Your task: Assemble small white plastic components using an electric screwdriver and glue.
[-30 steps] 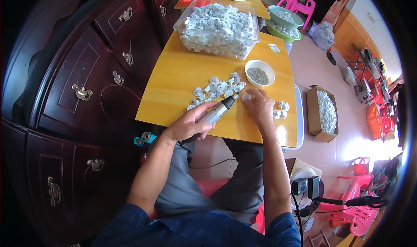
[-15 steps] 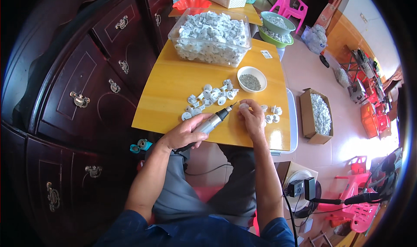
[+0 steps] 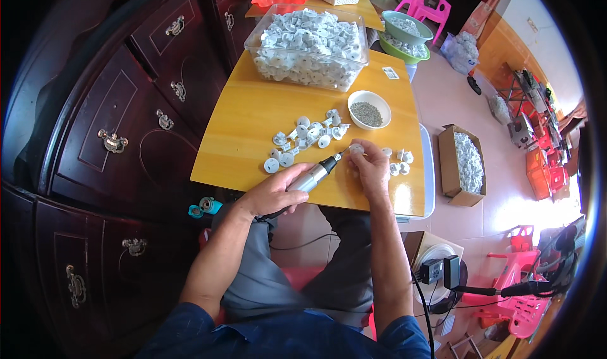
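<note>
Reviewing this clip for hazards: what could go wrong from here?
1. The left hand aims the powered screwdriver at a small white part pinched in the right hand; a slip could jab the fingers.
2. Finished parts lie near the table edge and could be knocked off.
3. The screwdriver's cord hangs over the lap and might snag.

An open brown cardboard box (image 3: pixel 466 168) stands on the floor, apparently full of white parts.
</note>
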The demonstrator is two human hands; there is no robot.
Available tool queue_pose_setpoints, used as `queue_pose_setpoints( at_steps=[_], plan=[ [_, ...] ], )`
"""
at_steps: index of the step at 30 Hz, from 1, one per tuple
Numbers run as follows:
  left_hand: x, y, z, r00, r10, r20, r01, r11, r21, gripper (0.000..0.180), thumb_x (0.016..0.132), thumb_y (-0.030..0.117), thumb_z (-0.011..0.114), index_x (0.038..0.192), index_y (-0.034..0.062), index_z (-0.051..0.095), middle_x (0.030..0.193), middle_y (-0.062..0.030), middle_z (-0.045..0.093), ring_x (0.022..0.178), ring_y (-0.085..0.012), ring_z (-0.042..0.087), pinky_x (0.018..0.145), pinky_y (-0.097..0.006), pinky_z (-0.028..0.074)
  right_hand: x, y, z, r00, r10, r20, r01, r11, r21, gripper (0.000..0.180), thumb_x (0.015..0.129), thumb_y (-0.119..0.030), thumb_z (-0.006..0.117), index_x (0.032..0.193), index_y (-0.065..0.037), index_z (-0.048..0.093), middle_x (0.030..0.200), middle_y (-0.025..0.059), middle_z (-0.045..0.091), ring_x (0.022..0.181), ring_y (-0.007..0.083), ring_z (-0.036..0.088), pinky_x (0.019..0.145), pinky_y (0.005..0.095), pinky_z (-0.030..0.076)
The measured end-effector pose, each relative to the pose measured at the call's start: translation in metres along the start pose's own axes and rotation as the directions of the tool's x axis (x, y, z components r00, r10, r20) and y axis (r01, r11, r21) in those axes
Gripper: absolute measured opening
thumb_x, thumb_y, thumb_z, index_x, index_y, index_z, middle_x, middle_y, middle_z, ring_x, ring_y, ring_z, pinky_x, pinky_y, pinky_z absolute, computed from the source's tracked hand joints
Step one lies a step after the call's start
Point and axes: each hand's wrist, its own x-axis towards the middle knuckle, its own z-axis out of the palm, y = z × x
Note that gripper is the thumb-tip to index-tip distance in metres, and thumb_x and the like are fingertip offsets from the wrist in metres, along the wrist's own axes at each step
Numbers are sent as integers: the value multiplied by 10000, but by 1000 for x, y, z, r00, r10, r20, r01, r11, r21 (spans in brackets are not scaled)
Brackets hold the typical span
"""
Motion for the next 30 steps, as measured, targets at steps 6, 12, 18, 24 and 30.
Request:
queue_pose_setpoints(
  at_steps=[6,12,18,24,30],
  plan=[
    [2,1,1,1000,4,-8,-4,1000,20,649,882,126,582,1461,-14,324,911,-45,530,649,-85,504,593,-240,464,-1,-8,0,999,39,-6,-40,997,-63,246,882,-41,661,1119,27,650,908,75,691,743,116,657,655,224,524],
    [2,0,2,1000,22,-11,-21,999,32,648,876,133,587,1453,-21,332,910,-47,535,648,-84,507,590,-238,464,-1,-8,1,999,37,-17,-37,999,-28,235,866,-30,666,1095,24,660,842,71,692,688,105,636,623,220,509],
    [3,2,4,1000,14,-16,-14,999,48,630,874,151,587,1435,-16,355,898,-40,537,634,-80,505,588,-236,465,-2,-7,2,999,40,-10,-40,999,-26,222,868,-30,669,1082,30,664,816,68,687,665,99,617,609,215,494],
    [4,2,3,1000,-9,-12,9,998,60,637,888,147,587,1450,-16,335,906,-41,539,639,-79,511,592,-235,466,0,-3,2,1000,19,-7,-19,1000,-5,218,878,-45,673,1076,43,661,795,67,678,664,98,607,606,217,490],
    [5,2,4,1000,-27,-10,27,998,60,649,896,124,580,1472,-15,314,900,-40,538,636,-80,515,596,-234,468,-1,-3,3,1000,6,-28,-8,998,-58,220,881,-34,667,1082,54,655,793,74,677,666,99,609,600,214,490]
  ],
)
